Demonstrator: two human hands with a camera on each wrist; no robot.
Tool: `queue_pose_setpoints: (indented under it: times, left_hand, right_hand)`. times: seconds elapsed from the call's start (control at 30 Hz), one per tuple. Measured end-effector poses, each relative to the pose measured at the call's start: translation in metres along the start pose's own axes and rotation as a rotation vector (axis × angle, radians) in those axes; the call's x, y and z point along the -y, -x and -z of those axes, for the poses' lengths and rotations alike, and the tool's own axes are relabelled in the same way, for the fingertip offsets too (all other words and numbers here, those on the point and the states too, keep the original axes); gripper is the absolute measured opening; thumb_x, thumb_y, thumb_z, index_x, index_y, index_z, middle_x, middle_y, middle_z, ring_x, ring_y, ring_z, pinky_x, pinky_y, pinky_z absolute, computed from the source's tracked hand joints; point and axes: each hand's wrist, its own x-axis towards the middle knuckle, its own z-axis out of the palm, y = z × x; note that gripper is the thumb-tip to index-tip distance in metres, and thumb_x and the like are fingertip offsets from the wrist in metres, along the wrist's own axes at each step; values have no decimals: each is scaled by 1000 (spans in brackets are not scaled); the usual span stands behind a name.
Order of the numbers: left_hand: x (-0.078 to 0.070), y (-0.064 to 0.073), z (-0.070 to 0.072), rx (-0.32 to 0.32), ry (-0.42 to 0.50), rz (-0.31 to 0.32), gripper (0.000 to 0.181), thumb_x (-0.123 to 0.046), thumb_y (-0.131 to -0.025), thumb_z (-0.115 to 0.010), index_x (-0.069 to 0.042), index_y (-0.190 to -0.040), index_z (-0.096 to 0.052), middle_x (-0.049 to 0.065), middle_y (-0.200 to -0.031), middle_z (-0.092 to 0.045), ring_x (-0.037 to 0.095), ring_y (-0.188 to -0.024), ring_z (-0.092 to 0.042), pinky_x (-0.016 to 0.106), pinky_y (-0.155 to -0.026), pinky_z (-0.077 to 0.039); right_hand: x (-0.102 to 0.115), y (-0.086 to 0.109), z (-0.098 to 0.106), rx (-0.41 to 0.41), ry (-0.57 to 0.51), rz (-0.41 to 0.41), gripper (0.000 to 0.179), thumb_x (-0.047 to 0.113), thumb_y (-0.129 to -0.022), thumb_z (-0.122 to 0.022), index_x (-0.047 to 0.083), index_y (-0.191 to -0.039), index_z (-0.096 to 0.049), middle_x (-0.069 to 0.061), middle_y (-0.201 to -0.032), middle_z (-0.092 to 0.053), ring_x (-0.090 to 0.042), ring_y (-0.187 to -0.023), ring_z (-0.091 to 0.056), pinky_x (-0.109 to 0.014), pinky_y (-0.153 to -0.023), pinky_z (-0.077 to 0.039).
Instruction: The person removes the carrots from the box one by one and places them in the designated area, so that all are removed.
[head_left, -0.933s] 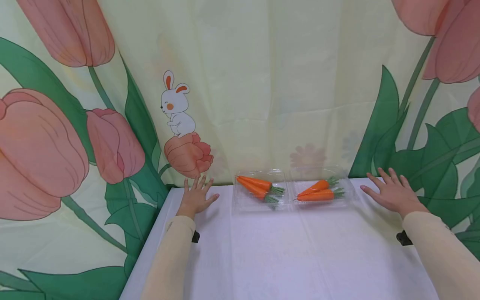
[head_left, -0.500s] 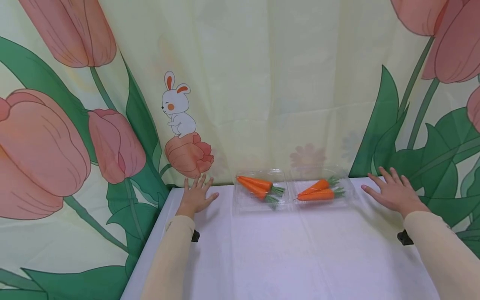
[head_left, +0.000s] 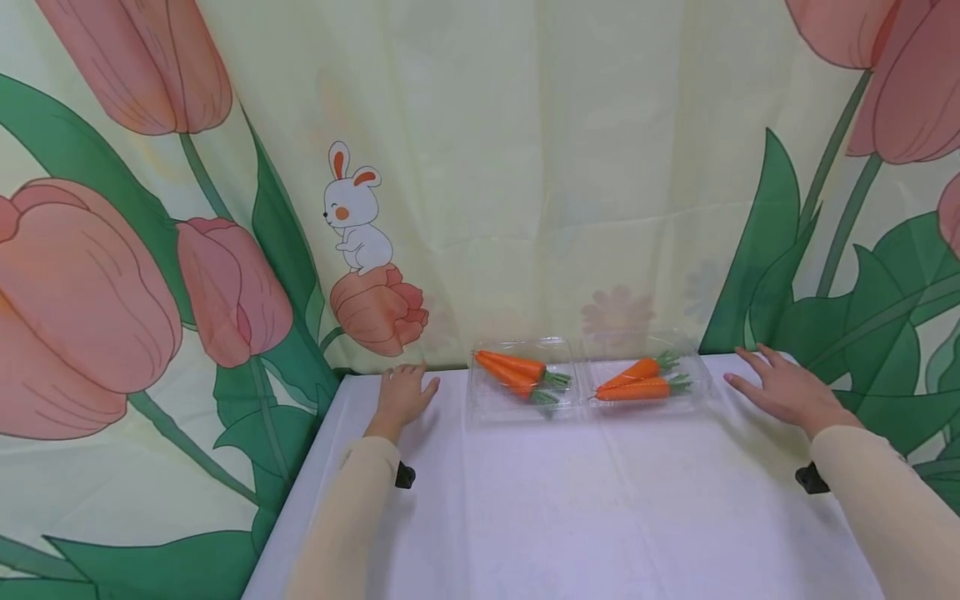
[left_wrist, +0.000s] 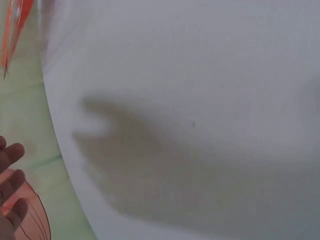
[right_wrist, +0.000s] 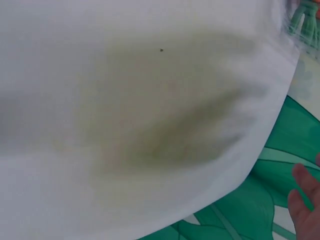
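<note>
In the head view, two clear plastic boxes stand side by side at the back of the white table. Two orange carrots (head_left: pixel 517 375) with green tops lie in the left box (head_left: pixel 491 414); the right box (head_left: pixel 701 402) contains two more carrots (head_left: pixel 636 390). My left hand (head_left: pixel 401 398) hovers left of the boxes, fingers toward the back edge, holding nothing. To their right is my right hand (head_left: pixel 789 393), fingers spread and likewise holding nothing. Each wrist view catches only some fingers (left_wrist: pixel 17 185) (right_wrist: pixel 302 200) at its edge, plus hand shadows on the cloth.
A white cloth covers the table (head_left: pixel 555 508). Behind it hangs a pale curtain (head_left: pixel 487 167) printed with tulips, leaves and a rabbit (head_left: pixel 356 217). The curtain meets the table's back edge. A small black device (head_left: pixel 405 476) sits at the left wrist, another (head_left: pixel 812 479) at the right.
My left hand has shifted slightly right and nearer, its spread fingers drawing together and bending downward. The right hand's fingers have dipped a little. Boxes and carrots stay in place.
</note>
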Motion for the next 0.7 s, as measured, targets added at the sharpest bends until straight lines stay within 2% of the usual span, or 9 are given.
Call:
queue_pose_setpoints:
  times: [0.1, 0.23, 0.4, 0.53, 0.6, 0.7]
  left_hand:
    - [-8, 1, -8, -52, 136, 33, 47, -42, -106, -51, -6, -134, -65, 13, -128, -70, 36, -122, -61, 57, -106, -46]
    - [-18, 2, -18, -37, 427, 117, 39, -32, -104, -55, -3, -127, -68, 12, -117, -73, 31, -110, -66, 48, -97, -54]
    - [-27, 2, -25, 29, 844, 217, 35, -20, -106, -55, 3, -130, -63, 18, -116, -71, 30, -98, -72, 40, -85, -61]
    - [-34, 1, -26, 108, 1158, 307, 43, -21, -108, -53, 5, -141, -51, 25, -126, -66, 31, -96, -74, 38, -82, -64]
    - [-39, 2, -24, 145, 1263, 356, 46, -24, -108, -52, 4, -144, -46, 26, -131, -64, 30, -97, -75, 40, -83, -65]
    - [-46, 3, -22, 183, 1334, 394, 48, -25, -108, -52, 3, -146, -43, 27, -134, -62, 30, -97, -74, 41, -86, -64]
  right_hand:
    - [0, -2, -4, -1, -19, 11, 85, 62, -106, -38, -3, -159, -22, -46, -152, -24, -68, -135, -30, -83, -103, -33]
    - [0, -1, -9, -21, -60, -4, 79, 53, -106, -46, -5, -157, -26, -46, -148, -28, -66, -134, -33, -82, -102, -36]
    - [-2, 1, -13, -48, -138, -50, 68, 40, -105, -51, -9, -149, -36, -44, -137, -43, -63, -123, -44, -79, -95, -43]
    - [0, 2, -18, -58, -225, -84, 56, 32, -105, -50, -10, -143, -43, -42, -130, -52, -60, -117, -49, -77, -93, -45]
    - [2, 3, -23, -65, -265, -89, 53, 30, -106, -47, -8, -141, -46, -40, -130, -55, -58, -116, -52, -75, -93, -46]
    - [7, 8, -29, -72, -323, -95, 49, 29, -107, -46, -7, -141, -49, -39, -129, -57, -56, -114, -55, -72, -91, -48]
